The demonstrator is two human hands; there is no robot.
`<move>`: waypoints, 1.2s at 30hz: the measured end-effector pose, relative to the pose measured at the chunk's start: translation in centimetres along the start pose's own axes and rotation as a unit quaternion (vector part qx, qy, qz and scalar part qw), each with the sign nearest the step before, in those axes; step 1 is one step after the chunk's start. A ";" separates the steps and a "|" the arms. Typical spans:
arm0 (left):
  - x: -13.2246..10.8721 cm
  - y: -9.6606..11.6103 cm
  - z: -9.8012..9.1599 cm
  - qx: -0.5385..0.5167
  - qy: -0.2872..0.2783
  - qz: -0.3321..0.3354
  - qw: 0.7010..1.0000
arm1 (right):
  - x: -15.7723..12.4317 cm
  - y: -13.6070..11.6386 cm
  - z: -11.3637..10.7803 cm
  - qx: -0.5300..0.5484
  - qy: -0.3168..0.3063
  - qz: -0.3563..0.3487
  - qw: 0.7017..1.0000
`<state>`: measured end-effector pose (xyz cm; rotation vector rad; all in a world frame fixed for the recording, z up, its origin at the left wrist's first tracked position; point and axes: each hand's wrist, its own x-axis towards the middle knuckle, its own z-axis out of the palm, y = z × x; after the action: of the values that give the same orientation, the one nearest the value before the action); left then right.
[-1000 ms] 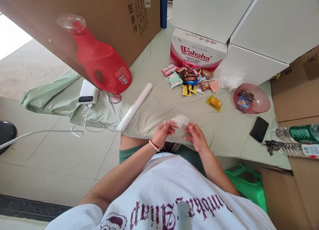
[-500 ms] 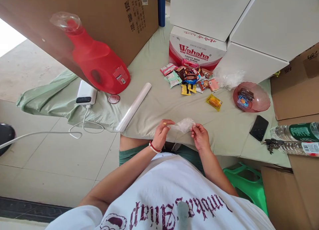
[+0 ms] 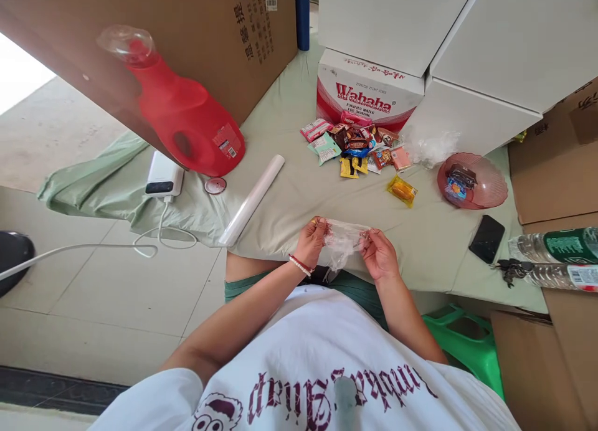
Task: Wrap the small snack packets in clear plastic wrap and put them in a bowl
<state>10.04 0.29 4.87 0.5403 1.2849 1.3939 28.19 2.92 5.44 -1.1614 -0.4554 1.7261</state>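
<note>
My left hand (image 3: pixel 312 241) and my right hand (image 3: pixel 379 253) each pinch one side of a thin clear plastic bag (image 3: pixel 344 239), holding it stretched between them just above the pale green cloth (image 3: pixel 289 200). The bag hangs down in front of my lap. A bead bracelet sits on my left wrist. Beyond my hands lies a heap of wrapped snacks (image 3: pixel 357 147), and a single yellow snack packet (image 3: pixel 402 190) lies closer. A pink glass bowl (image 3: pixel 490 185) to the right holds a few wrapped snacks.
A roll of clear bags (image 3: pixel 252 199) lies left of my hands. A red jug (image 3: pixel 184 116), a white power bank (image 3: pixel 163 175) with cable, a Wahaha box (image 3: pixel 369 94), a crumpled bag (image 3: pixel 432 147), a phone (image 3: pixel 486 239), keys, bottles (image 3: pixel 555 263), cardboard boxes and a green stool (image 3: pixel 467 350) surround the cloth.
The crumpled bag has been pulled out flat between both hands, which have come closer to my body. My right hand went from near the bag to gripping it.
</note>
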 end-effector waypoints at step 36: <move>4.1 3.5 -6.6 0.156 -0.052 -0.155 0.974 | 1.8 -0.5 -1.6 -0.251 0.075 -0.093 0.961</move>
<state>1.74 2.14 4.60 0.5867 1.4431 0.9009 29.66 4.38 4.19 -1.5381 -0.9143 1.3824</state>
